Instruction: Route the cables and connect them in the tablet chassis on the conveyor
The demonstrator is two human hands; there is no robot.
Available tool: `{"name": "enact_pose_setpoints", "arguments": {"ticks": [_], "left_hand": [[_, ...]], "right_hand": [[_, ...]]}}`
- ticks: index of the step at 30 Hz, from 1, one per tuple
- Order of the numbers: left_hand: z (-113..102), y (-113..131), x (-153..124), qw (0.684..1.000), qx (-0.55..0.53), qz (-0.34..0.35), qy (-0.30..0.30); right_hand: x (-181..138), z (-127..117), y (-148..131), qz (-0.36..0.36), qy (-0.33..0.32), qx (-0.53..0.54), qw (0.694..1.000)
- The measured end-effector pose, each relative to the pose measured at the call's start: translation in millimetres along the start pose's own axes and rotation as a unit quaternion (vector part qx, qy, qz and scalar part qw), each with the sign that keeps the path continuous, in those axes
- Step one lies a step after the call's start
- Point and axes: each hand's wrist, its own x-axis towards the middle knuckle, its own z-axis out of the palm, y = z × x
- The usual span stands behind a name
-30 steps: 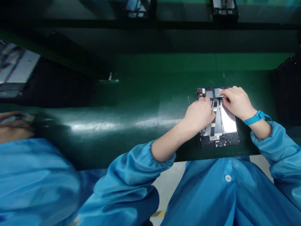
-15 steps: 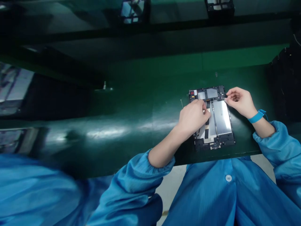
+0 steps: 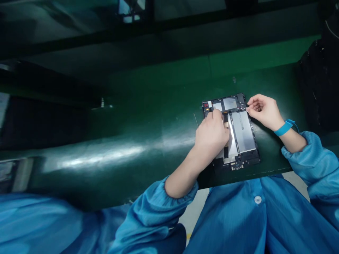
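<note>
An opened tablet [image 3: 245,130] lies on the green bench, its silver battery, black frame and small boards exposed. My left hand [image 3: 212,132] rests over its left side with curled fingers; what they hold, if anything, is hidden. A thin metal rod [image 3: 196,120] pokes out beyond that hand, and I cannot tell whether it is held. At the tablet's upper right edge, my right hand [image 3: 265,111] has thumb and forefinger pinched together beside a small loop of thin cable [image 3: 243,107]. Whatever is in the pinch is too small to name.
A blue wrist strap [image 3: 284,127] circles my right wrist. Dark stacked items [image 3: 317,84] stand at the right. Along the back runs a raised shelf [image 3: 180,30] carrying another device [image 3: 131,8]. A blue sleeve of another person [image 3: 39,224] is at the lower left.
The view has shifted, so the tablet and bench items sit further left in the picture. My left fingers have curled in slightly over the tablet; my right hand keeps its pinch at the edge.
</note>
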Motion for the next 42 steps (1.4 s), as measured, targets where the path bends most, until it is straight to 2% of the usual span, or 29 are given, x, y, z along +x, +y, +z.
{"name": "enact_pose_setpoints", "arguments": {"ticks": [3, 6, 8, 10, 12, 16, 18, 24, 29, 32, 36, 42], "left_hand": [[6.6, -8.0, -2.7, 0.996, -0.081, 0.015, 0.037], [10.5, -12.4, -4.7, 0.982, -0.148, 0.052, 0.101], [10.3, -11.7, -1.4, 0.971, -0.160, 0.090, 0.155], [7.3, -8.9, 8.1, 0.963, -0.151, 0.130, 0.182], [2.4, -5.9, 22.7, 0.964, -0.138, 0.171, 0.151], [-6.9, -3.8, 53.0, 0.965, -0.132, 0.225, 0.015], [-9.3, -3.9, 62.3, 0.962, -0.141, 0.232, -0.010], [-11.5, -1.0, 70.3, 0.960, -0.164, 0.223, -0.029], [-12.6, 4.6, 71.0, 0.971, -0.109, 0.212, -0.026], [-12.2, 8.2, 68.5, 0.967, -0.090, 0.236, -0.005], [-9.3, 11.5, 66.3, 0.947, -0.141, 0.289, 0.010], [0.8, 9.1, 70.7, 0.959, -0.175, 0.216, 0.048]], "right_hand": [[1.3, 0.5, -0.7, -0.005, 0.000, -0.003, 1.000], [2.4, 0.7, -1.1, 0.000, -0.003, -0.006, 1.000], [3.1, 0.5, -1.2, 0.002, -0.005, -0.009, 1.000], [3.7, 0.1, -1.3, 0.002, -0.005, -0.008, 1.000], [4.3, -0.5, -1.4, 0.006, -0.003, -0.004, 1.000], [5.2, -2.4, -2.1, 0.018, 0.000, 0.005, 1.000], [5.4, -3.6, -2.7, 0.023, -0.003, 0.007, 1.000], [6.0, -7.5, -2.3, 0.032, -0.012, 0.011, 0.999], [6.9, -10.5, 2.1, 0.029, -0.013, 0.028, 0.999], [7.4, -7.8, 2.4, 0.011, -0.005, 0.057, 0.998], [8.6, 2.5, -1.3, -0.011, 0.013, 0.082, 0.996], [12.6, 10.6, 1.4, -0.001, 0.014, 0.042, 0.999]]}}
